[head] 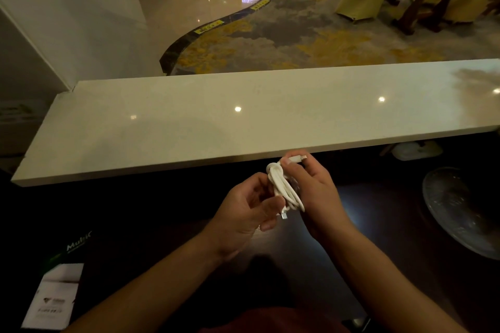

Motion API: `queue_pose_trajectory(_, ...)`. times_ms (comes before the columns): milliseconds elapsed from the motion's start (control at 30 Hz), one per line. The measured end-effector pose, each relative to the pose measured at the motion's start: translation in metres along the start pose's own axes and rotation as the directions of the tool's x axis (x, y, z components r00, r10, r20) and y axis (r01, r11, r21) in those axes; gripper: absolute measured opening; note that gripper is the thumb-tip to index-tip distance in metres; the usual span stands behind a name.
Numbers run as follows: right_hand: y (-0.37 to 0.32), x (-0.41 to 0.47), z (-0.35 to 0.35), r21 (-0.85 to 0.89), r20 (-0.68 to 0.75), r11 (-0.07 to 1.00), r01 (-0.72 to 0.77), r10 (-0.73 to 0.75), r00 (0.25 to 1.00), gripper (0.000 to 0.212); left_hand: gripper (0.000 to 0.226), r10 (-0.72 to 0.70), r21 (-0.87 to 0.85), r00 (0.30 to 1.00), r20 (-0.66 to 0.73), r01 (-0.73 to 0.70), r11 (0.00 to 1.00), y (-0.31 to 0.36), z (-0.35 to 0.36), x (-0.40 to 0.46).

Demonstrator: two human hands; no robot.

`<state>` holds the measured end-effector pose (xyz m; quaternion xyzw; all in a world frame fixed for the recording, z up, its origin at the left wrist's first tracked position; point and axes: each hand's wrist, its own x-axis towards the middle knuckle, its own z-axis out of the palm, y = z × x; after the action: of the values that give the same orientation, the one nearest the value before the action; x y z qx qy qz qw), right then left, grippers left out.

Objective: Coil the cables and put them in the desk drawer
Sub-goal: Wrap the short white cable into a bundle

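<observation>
A white cable (pixel 282 188), wound into a small bundle, is held between both hands above the dark desk (pixel 167 227), just in front of the raised white counter. My left hand (pixel 247 209) pinches the bundle's lower part, where a metal plug hangs out. My right hand (pixel 311 184) grips the upper part, its fingers curled round the cable's other plug end near the counter edge. No drawer is in view.
A pale glossy counter (pixel 243 116) runs across in front of the hands. A clear glass plate (pixel 465 208) lies on the desk at the right. A dark and white printed box (pixel 58 292) lies at the lower left. Chairs and a wooden table stand on the carpet beyond.
</observation>
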<state>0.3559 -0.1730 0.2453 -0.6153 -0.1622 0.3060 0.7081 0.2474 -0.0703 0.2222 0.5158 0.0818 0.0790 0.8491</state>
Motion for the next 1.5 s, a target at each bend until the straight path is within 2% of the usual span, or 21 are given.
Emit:
queue_pose_trajectory(133,-0.002,0.001,-0.003,0.034,0.059,0.999,-0.021,0.019,0.998,0.017,0.028,-0.013,0.302,0.998,0.055,-0.005,0.953,0.012,-0.013,-0.001)
queue_pose_trajectory(267,-0.002,-0.002,0.000,0.031,0.082,0.999,-0.022,0.020,0.996,0.016,0.029,0.089,0.624,0.996,0.002,-0.071,0.778,0.014,-0.023,0.001)
queue_pose_trajectory(367,-0.004,-0.002,0.002,0.038,0.062,0.999,-0.014,0.012,0.998,0.017,0.034,0.159,0.716,0.985,-0.060,-0.069,0.694,0.010,-0.025,0.002)
queue_pose_trajectory(500,-0.004,-0.002,0.001,0.044,0.079,0.998,-0.054,0.051,0.996,0.016,0.010,0.321,0.818,0.939,-0.121,-0.088,0.568,0.007,-0.027,0.000)
queue_pose_trajectory(633,0.000,-0.001,0.002,0.079,0.107,0.992,-0.101,0.092,0.990,0.018,0.007,0.272,0.751,0.935,-0.226,-0.011,0.661,0.007,-0.024,-0.004)
queue_pose_trajectory(733,0.000,0.001,0.002,0.100,0.128,0.990,-0.099,0.086,0.988,0.015,0.010,0.207,0.716,0.949,-0.238,0.027,0.698,0.013,-0.021,-0.006)
queue_pose_trajectory(833,-0.002,0.003,-0.001,0.108,0.140,0.990,-0.085,0.070,0.988,0.014,0.012,0.077,0.748,0.989,-0.127,0.044,0.663,0.028,-0.026,-0.006)
queue_pose_trajectory(967,-0.004,0.003,-0.004,0.098,0.156,0.994,-0.055,0.039,0.987,0.015,0.021,-0.076,0.824,0.997,0.012,0.033,0.565,0.052,-0.034,-0.009)
queue_pose_trajectory(1033,-0.004,0.003,-0.004,0.084,0.178,0.996,-0.039,0.024,0.984,0.014,0.026,-0.189,0.875,0.977,0.100,0.004,0.484,0.066,-0.035,-0.009)
queue_pose_trajectory(1133,-0.005,0.003,-0.001,0.126,0.210,0.991,-0.054,0.027,0.977,0.014,0.042,-0.339,0.853,0.918,0.205,0.002,0.522,0.081,-0.035,-0.009)
queue_pose_trajectory(1267,-0.006,0.001,0.001,0.139,0.249,0.988,-0.069,0.032,0.968,0.015,0.034,-0.355,0.856,0.902,0.245,-0.030,0.516,0.083,-0.035,-0.008)
queue_pose_trajectory(1500,-0.004,-0.001,0.003,0.186,0.293,0.977,-0.101,0.043,0.955,0.016,0.032,-0.336,0.790,0.897,0.288,-0.024,0.613,0.077,-0.034,-0.009)
